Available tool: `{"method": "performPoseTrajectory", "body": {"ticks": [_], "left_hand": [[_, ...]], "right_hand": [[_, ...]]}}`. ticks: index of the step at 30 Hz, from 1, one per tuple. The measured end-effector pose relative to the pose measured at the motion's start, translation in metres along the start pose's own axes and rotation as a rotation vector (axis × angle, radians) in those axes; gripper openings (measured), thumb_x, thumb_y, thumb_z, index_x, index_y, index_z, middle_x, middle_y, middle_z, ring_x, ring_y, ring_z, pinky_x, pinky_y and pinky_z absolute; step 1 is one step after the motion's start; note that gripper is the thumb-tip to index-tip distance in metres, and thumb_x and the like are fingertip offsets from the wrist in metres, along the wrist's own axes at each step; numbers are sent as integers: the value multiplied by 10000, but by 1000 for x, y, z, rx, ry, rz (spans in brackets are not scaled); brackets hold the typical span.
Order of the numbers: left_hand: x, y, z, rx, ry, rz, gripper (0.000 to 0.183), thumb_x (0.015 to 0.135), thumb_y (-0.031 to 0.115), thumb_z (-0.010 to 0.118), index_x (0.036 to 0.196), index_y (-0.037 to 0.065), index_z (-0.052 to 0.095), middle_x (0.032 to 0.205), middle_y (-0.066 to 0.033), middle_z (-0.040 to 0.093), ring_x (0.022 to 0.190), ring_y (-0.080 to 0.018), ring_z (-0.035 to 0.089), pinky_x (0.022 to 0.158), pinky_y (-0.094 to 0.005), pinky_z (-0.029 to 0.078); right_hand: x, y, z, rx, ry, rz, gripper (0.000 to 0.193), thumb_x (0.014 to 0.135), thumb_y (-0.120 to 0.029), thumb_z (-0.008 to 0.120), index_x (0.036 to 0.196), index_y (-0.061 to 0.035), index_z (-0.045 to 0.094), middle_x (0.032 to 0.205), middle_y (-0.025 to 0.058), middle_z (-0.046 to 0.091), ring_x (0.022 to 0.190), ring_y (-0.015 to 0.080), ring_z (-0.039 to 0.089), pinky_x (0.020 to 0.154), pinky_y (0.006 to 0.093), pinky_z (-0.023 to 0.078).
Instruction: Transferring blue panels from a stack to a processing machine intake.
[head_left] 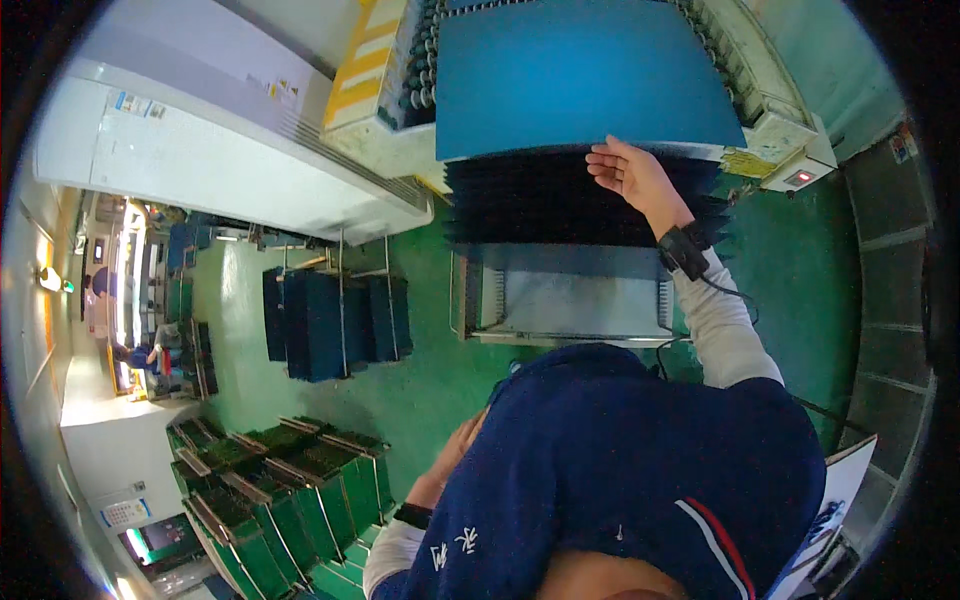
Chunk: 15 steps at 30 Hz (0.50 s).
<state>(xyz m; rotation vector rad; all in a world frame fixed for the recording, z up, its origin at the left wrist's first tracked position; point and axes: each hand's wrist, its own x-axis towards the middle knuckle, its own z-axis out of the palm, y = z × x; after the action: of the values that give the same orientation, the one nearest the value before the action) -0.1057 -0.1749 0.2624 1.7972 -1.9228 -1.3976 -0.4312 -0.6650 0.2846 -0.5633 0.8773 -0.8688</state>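
A large flat blue board (585,75) lies on the roller conveyor ahead of me, its near edge toward me. Just at that edge is my right hand (630,178), loosely open, thumb up and fingers slightly bent, with nothing visible in it. Whether the thumb touches the board I cannot tell. Below the hand, a row of dark panels (540,205) stands close together in a slotted rack (480,290) with a pale bare bottom. My left hand (445,468) hangs low by my left side, partly behind my body; its fingers are hidden.
Conveyor rollers (422,60) flank the board, and a small control box (800,178) sits at right. A long white machine (230,150) stands left. Racks of dark panels (330,320) and green boards (300,500) occupy the green floor. Another person (150,352) is far left.
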Motion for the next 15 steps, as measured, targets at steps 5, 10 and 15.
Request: {"method": "performPoseTrajectory", "body": {"ticks": [5, 10, 15], "left_hand": [[2, 9, -3, -57, 17, -46, 720, 956, 262, 549, 1576, 39, 257, 1537, -216, 395, 1349, -380, 460, 1139, -440, 369], [7, 26, -11, -32, 11, -51, 719, 947, 274, 555, 1568, 43, 275, 1537, -206, 401, 1341, -386, 478, 1134, -445, 379], [7, 18, -3, 72, 9, 67, 780, 920, 311, 590, 1573, 45, 257, 1541, -213, 390, 1375, -389, 446, 1148, -448, 365]], "right_hand": [[-57, 27, 22, -566, -97, -112, 335, 980, -329, 642, 1083, -14, 692, 981, 108, 737, 900, 207, 710, 789, 320, 557], [-97, 60, 22, -1190, -217, -530, 273, 903, -217, 717, 1093, -22, 691, 974, 134, 735, 878, 254, 709, 782, 371, 548], [-105, 81, 15, -1437, -160, -774, 291, 828, -220, 754, 1052, -48, 683, 964, 157, 705, 889, 383, 663, 776, 474, 529]]}}
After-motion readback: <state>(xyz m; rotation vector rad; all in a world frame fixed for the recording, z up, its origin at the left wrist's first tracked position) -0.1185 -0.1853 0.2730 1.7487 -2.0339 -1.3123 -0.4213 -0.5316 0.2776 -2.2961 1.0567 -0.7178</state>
